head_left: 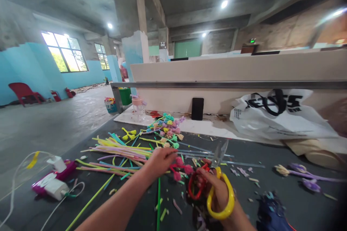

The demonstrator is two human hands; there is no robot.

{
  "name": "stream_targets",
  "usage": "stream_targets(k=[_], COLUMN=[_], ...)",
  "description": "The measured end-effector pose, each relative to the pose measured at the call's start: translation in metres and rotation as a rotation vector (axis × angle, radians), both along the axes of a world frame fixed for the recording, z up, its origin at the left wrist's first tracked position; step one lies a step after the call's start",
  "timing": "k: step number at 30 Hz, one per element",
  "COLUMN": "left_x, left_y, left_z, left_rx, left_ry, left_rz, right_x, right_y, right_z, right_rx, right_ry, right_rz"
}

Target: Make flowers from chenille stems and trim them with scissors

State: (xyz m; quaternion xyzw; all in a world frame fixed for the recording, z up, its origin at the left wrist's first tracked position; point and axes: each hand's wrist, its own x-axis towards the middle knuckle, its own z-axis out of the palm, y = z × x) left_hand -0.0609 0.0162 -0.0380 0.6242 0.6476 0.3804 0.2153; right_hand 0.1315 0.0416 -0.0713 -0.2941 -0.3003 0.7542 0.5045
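My left hand (163,159) is closed, its fingertips at a dark pink pipe-cleaner flower (178,174); the stem goes behind the fingers. My right hand (214,184) grips scissors (220,154) with one red and one yellow handle loop, blades pointing up and away from me. Left of my left hand lies a loose pile of pastel pipe cleaners (121,148). Beyond it is a heap of finished fuzzy flowers (168,127) in several colours. A green pipe cleaner (158,202) stretches toward me below my left wrist. Short cut bits (177,206) are scattered over the dark table.
At left stands a purple power strip (69,168) with white plugs and cables. Along the back are a pink-topped bottle (138,108), a black phone (197,109) and a white bag (276,119). Purple flowers (310,184) and a dark blue object (271,211) lie at right.
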Motion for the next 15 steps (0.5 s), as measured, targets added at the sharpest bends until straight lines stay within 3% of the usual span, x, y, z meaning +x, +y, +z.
stream_targets(k=[3, 5, 9, 15], left_x=[-0.028, -0.047, -0.07, -0.08], left_y=[0.013, 0.027, 0.051, 0.068], left_z=[0.008, 0.008, -0.004, -0.02], left_rx=[-0.006, -0.044, -0.151, -0.204], left_ry=[0.125, 0.205, 0.33, 0.337], left_rz=[0.12, 0.134, 0.081, -0.062], right_x=[-0.002, -0.003, -0.004, -0.004], right_y=[-0.003, -0.005, -0.009, -0.013], right_z=[0.002, 0.001, -0.002, 0.001], right_rx=[0.031, 0.04, 0.043, 0.062], right_ry=[-0.016, -0.011, -0.007, -0.028], right_rz=[-0.001, 0.005, 0.006, -0.031])
